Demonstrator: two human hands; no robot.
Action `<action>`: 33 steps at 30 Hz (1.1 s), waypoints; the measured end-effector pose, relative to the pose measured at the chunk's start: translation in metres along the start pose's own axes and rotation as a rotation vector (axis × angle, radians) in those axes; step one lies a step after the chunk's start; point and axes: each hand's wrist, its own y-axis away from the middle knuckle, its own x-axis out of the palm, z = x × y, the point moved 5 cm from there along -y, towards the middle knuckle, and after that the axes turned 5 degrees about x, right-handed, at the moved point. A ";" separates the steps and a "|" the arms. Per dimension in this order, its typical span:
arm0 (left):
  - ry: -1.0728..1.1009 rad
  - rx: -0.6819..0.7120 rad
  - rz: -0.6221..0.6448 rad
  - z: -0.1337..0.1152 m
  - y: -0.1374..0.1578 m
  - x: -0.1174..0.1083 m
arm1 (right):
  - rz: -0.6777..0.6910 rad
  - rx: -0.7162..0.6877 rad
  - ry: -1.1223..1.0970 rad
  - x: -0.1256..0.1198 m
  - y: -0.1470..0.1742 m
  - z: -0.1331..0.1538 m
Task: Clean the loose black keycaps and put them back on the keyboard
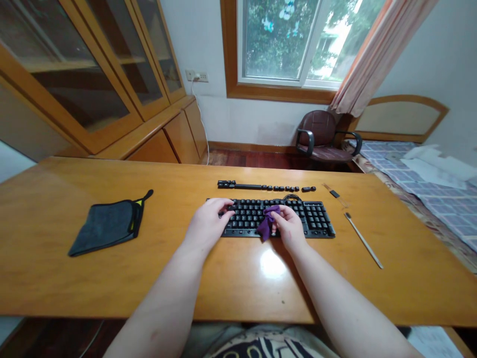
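Note:
A black keyboard [248,217] lies on the desk in front of me, its bottom row lacking some keycaps. My left hand [210,219] covers the keyboard's left end, thumb and index finger curved over the keys there; its other fingers are hidden. In my right hand [290,226] a purple cloth [266,224] is pinched between thumb and fingers, hanging over the lower middle of the keyboard. Behind the keyboard stands a row of loose black keycaps [276,188], with the long spacebar [248,187] toward the left.
A dark grey folded cloth [108,226] lies on the desk [167,293] at left. To the right are a thin brush [364,242] and a small wire tool with a black handle [334,194]. The keyboard's coiled cable [291,197] sits behind it. A chair [321,132] stands beyond the desk.

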 end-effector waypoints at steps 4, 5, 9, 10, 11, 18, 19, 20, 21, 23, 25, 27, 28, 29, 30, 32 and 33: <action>-0.174 -0.018 0.182 0.011 0.010 -0.001 | 0.009 -0.001 0.025 0.002 0.002 0.001; -0.220 -0.019 0.211 0.015 0.012 0.002 | 0.009 0.000 0.031 0.003 0.002 0.002; -0.284 -0.001 0.246 0.030 0.015 0.014 | 0.010 -0.003 0.049 0.004 0.002 0.004; -0.273 0.024 0.236 0.031 0.015 0.017 | 0.010 -0.004 0.052 0.004 0.002 0.004; -0.259 0.049 0.223 0.031 0.014 0.019 | 0.009 -0.006 0.054 0.004 0.002 0.004; -0.250 0.092 0.197 0.037 0.013 0.032 | 0.006 -0.007 0.068 0.004 0.002 0.004; -0.252 0.090 0.193 0.038 0.013 0.032 | 0.005 -0.006 0.070 0.004 0.002 0.004; -0.253 0.086 0.190 0.040 0.013 0.033 | 0.005 -0.004 0.073 0.005 0.002 0.004; -0.253 0.081 0.188 0.041 0.013 0.033 | 0.005 -0.004 0.078 0.005 0.002 0.004; -0.248 0.075 0.193 0.042 0.013 0.034 | 0.008 -0.007 0.089 0.005 0.003 0.005; -0.246 0.071 0.196 0.043 0.013 0.035 | 0.008 -0.013 0.099 0.006 0.003 0.006; -0.249 0.073 0.194 0.042 0.013 0.035 | 0.009 -0.016 0.103 0.006 0.003 0.006; -0.253 0.074 0.190 0.042 0.012 0.035 | 0.009 -0.016 0.102 0.006 0.003 0.007; -0.258 0.074 0.187 0.041 0.012 0.034 | 0.009 -0.016 0.102 0.006 0.003 0.006; -0.266 0.076 0.187 0.041 0.012 0.034 | 0.009 -0.017 0.102 0.006 0.003 0.006; -0.284 0.089 0.188 0.039 0.011 0.033 | 0.012 -0.023 0.103 0.006 0.002 0.005; -0.294 0.097 0.191 0.039 0.011 0.033 | 0.016 -0.028 0.103 0.006 0.002 0.004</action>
